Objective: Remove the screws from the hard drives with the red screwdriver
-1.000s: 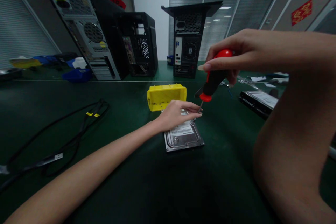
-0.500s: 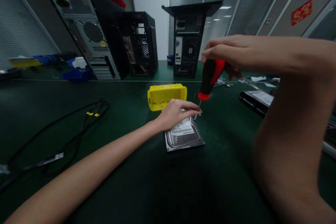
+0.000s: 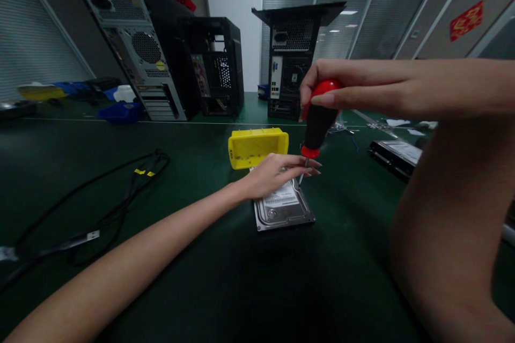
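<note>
My right hand [image 3: 325,88] is closed around the red and black handle of a screwdriver [image 3: 319,126]. The screwdriver leans slightly, its tip down at the right edge of a silver hard drive [image 3: 285,211]. From the left, my left hand [image 3: 277,173] lies over the far part of the drive, thumb and fingers around the thin shaft just above the tip. The drive is flat on the green table, its white label partly hidden by my left hand. The screw under the tip is too small to make out.
Behind the drive, a yellow bin [image 3: 258,144] holds small bits that look like screws. Black cables [image 3: 120,206] lie at left, another hard drive [image 3: 396,155] at right. Computer cases [image 3: 292,64] stand along the back, with a blue bin [image 3: 120,112] at back left.
My right hand has shifted its grip on the handle, the red top now showing between thumb and fingers. The fingers of my left hand reach further past the shaft. The drive stays put.
</note>
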Demonstrator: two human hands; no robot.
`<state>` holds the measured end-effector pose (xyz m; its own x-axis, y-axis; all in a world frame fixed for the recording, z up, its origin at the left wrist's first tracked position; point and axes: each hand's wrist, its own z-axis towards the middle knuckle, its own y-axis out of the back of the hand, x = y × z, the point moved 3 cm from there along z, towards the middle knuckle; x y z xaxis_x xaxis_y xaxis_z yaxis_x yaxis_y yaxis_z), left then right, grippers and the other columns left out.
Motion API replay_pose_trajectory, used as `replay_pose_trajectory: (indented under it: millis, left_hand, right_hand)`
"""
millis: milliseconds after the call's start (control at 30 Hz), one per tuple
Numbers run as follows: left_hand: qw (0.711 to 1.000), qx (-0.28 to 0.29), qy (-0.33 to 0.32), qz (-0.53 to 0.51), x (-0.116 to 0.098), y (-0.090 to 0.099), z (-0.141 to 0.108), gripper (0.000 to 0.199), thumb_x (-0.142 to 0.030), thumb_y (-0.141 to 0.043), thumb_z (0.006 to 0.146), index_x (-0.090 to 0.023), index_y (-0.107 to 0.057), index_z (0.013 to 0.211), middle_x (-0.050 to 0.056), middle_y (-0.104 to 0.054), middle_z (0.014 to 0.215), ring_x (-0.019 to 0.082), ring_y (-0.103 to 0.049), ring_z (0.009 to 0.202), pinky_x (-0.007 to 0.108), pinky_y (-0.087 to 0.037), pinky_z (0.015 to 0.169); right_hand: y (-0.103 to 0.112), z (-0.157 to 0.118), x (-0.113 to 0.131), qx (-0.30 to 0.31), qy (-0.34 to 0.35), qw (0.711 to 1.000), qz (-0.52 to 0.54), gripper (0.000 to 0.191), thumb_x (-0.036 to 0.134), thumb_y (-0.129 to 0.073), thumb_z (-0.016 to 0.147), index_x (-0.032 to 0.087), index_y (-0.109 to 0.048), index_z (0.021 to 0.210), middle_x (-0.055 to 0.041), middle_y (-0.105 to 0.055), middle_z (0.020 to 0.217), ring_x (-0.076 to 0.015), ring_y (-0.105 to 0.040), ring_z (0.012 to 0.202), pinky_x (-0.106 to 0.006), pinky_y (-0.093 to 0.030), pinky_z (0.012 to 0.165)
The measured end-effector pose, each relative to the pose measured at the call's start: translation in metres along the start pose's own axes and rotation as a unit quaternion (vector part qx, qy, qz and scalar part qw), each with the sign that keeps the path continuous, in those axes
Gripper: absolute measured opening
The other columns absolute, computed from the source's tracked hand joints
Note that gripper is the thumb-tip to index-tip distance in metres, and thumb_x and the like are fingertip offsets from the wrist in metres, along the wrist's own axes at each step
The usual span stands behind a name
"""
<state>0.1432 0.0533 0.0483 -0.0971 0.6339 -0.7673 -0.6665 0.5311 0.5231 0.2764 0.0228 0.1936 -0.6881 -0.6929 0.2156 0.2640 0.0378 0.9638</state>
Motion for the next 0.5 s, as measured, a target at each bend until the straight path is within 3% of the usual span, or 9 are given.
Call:
replay_pose_trajectory:
  millis: [100, 267, 400, 500]
  left_hand:
    - [1.0, -0.017, 0.002, -0.015, 0.001, -0.003, 0.0, 0.024, -0.019, -0.049, 0.094, -0.009, -0.065, 0.109, 0.01, -0.073, 0.101, 0.016, -0.068, 0.095, 0.028, -0.05, 0.087]
    - [0.998, -0.066, -0.001, 0.013, 0.005, -0.004, 0.001, 0.022, -0.021, -0.051, 0.094, -0.01, -0.069, 0.097, 0.008, -0.074, 0.093, 0.016, -0.068, 0.09, 0.027, -0.049, 0.084]
    - [0.997, -0.081, 0.012, 0.003, 0.007, -0.004, 0.001, 0.022, -0.023, -0.053, 0.092, -0.011, -0.071, 0.094, 0.008, -0.074, 0.091, 0.017, -0.069, 0.089, 0.027, -0.051, 0.083]
    - [0.996, -0.082, 0.024, -0.032, 0.008, -0.005, 0.002, 0.02, -0.023, -0.057, 0.09, -0.01, -0.071, 0.095, 0.009, -0.075, 0.091, 0.018, -0.07, 0.087, 0.027, -0.053, 0.081]
  right_hand:
    - [0.0, 0.0, -0.001, -0.004, -0.004, 1.0, -0.001, 0.029, 0.048, -0.039, 0.094, 0.027, -0.056, 0.106, 0.0047, -0.058, 0.097, -0.0087, -0.054, 0.087, -0.017, -0.043, 0.069]
    - [-0.003, 0.011, -0.003, -0.051, -0.087, 0.993, -0.053, 0.048, 0.065, -0.036, 0.088, 0.022, -0.056, 0.099, 0.0003, -0.06, 0.087, -0.0123, -0.056, 0.075, -0.023, -0.041, 0.06]
    - [-0.004, 0.012, 0.003, -0.074, -0.106, 0.988, -0.081, 0.035, 0.05, -0.038, 0.093, 0.022, -0.055, 0.103, -0.0019, -0.061, 0.09, -0.0115, -0.053, 0.073, -0.023, -0.037, 0.059]
    - [-0.002, 0.007, 0.002, -0.058, -0.108, 0.991, -0.056, 0.03, 0.046, -0.04, 0.093, 0.025, -0.05, 0.112, -0.0013, -0.059, 0.095, -0.0117, -0.054, 0.078, -0.022, -0.04, 0.063]
